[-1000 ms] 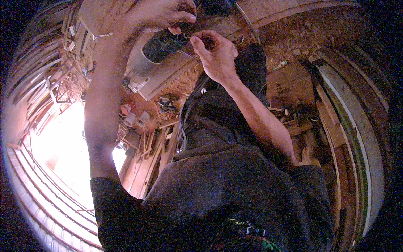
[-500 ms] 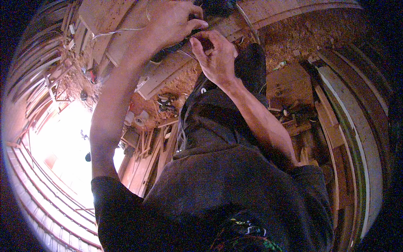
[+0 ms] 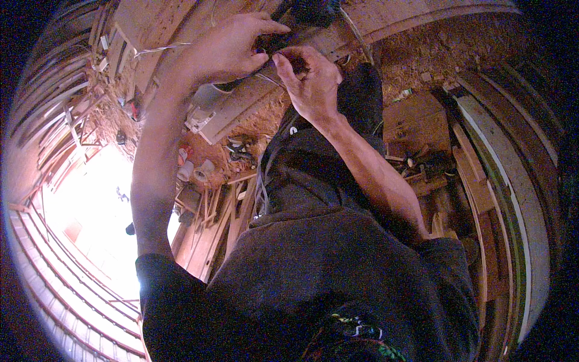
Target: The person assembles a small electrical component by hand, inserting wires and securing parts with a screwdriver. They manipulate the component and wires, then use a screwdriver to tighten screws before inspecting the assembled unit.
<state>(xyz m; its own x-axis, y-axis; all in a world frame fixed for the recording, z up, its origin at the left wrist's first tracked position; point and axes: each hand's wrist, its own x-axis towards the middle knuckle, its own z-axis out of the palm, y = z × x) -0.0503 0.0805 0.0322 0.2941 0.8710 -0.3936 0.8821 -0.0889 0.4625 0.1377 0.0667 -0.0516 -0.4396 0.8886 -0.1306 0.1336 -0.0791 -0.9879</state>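
Grey and rounded, a cylindrical body [image 3: 212, 96] lies on the wooden desk [image 3: 244, 110], mostly covered by the left hand [image 3: 238, 48] and its wrist, so that its full outline cannot be made out. The left grip is wide, its forefinger extended and its thumb set well apart from it; a dark area fills the gap. Just beside it, the right hand [image 3: 310, 81] curls with thumb and forefinger drawn near each other; whether this grip holds anything cannot be told. The two thumbs point toward each other. To the left, a pale wire [image 3: 163, 47] runs toward the left forearm. Shavings cover the floor [image 3: 446, 63] at upper right, above a brown panel [image 3: 416, 120], and long timber boards [image 3: 512, 199] line the right side.
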